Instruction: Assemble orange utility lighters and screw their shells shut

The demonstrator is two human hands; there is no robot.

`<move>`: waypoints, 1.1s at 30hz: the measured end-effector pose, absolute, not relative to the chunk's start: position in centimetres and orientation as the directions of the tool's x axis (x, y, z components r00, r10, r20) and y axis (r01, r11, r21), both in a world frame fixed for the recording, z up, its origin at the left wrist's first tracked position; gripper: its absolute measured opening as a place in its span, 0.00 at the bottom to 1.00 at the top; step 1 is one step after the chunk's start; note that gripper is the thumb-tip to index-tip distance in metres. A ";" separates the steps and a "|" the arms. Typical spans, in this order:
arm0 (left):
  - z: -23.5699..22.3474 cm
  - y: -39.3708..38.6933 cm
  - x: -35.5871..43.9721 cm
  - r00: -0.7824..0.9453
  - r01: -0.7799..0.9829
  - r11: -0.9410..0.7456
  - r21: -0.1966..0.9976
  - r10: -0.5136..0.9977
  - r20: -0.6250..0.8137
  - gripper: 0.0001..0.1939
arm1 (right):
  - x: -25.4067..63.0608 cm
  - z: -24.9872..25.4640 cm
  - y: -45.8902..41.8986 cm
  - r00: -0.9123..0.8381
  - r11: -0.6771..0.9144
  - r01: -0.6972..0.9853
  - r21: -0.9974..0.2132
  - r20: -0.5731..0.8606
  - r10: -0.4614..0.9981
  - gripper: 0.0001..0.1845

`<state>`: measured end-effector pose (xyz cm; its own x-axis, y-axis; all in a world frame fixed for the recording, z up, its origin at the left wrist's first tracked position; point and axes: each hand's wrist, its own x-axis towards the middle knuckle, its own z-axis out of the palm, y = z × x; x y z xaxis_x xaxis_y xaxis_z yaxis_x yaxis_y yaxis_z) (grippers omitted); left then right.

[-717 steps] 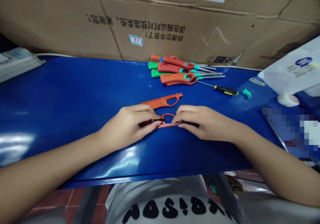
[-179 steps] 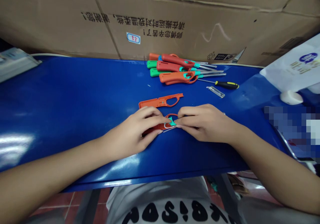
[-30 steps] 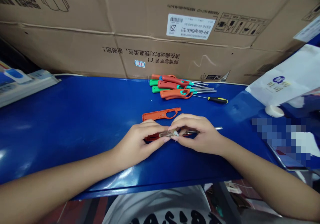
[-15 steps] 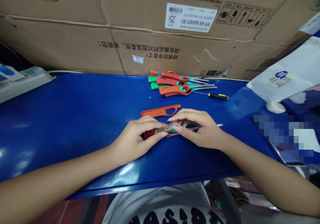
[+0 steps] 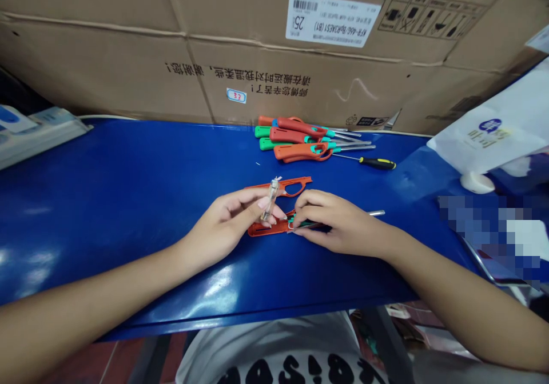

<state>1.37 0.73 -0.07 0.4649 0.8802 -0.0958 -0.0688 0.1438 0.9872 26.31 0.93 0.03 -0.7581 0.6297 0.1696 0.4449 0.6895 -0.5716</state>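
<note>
My left hand (image 5: pixel 231 218) pinches a small clear lighter fuel tank (image 5: pixel 270 200) with a metal valve on top, tilted nearly upright. Below it on the blue table lies an opened orange lighter half (image 5: pixel 266 230), partly hidden by my fingers. My right hand (image 5: pixel 338 221) is closed on the right part of this opened lighter, with fingertips at its green inner piece (image 5: pixel 292 222). The metal tube (image 5: pixel 377 213) of the lighter sticks out past my right hand. Behind my left fingers rests the other orange casing half (image 5: pixel 295 187).
Several red, orange and green long lighters (image 5: pixel 300 138) are piled by the cardboard box (image 5: pixel 128 75). A black and yellow screwdriver (image 5: pixel 377 163) lies beside them. At right are a white bag (image 5: pixel 476 127) and a white earbud case (image 5: pixel 477 182). A pale box (image 5: pixel 43 132) stands at left.
My left hand has lifted the clear tank and turned it upright, away from the right fingers. My right hand has moved down onto the opened lighter.
</note>
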 end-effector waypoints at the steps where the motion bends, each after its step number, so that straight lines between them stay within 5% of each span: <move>1: -0.2 0.7 1.4 0.471 -0.065 0.152 0.986 0.876 -0.104 0.16 | 26.4 0.0 1.0 -0.756 0.684 0.434 -0.586 0.175 0.630 0.05; 10: -0.2 0.8 1.2 0.489 -0.043 0.154 0.987 0.865 -0.113 0.14 | 26.5 0.9 0.5 -0.667 0.542 0.474 -0.694 0.119 0.736 0.03; 16: 0.2 0.8 1.1 0.501 0.073 0.072 0.995 0.860 -0.100 0.13 | 26.3 1.0 0.5 -0.571 0.056 0.468 -0.882 -0.253 0.781 0.09; 19: 0.1 0.5 1.2 0.492 0.121 0.017 0.992 0.867 -0.075 0.14 | 26.3 1.0 0.6 -0.575 -0.032 0.430 -0.902 -0.301 0.761 0.10; 23: -0.1 0.2 1.3 0.520 0.152 -0.034 0.988 0.853 -0.051 0.14 | 26.5 1.2 0.7 -0.595 0.030 0.436 -0.899 -0.263 0.759 0.12; 28: -0.1 0.2 1.1 0.525 0.207 -0.089 0.974 0.850 -0.034 0.13 | 26.5 1.5 0.7 -0.679 0.322 0.414 -0.851 -0.053 0.732 0.07; 33: 0.0 0.4 1.1 0.541 0.216 -0.122 0.969 0.841 -0.014 0.12 | 26.4 1.6 0.7 -0.679 0.324 0.407 -0.854 -0.046 0.733 0.06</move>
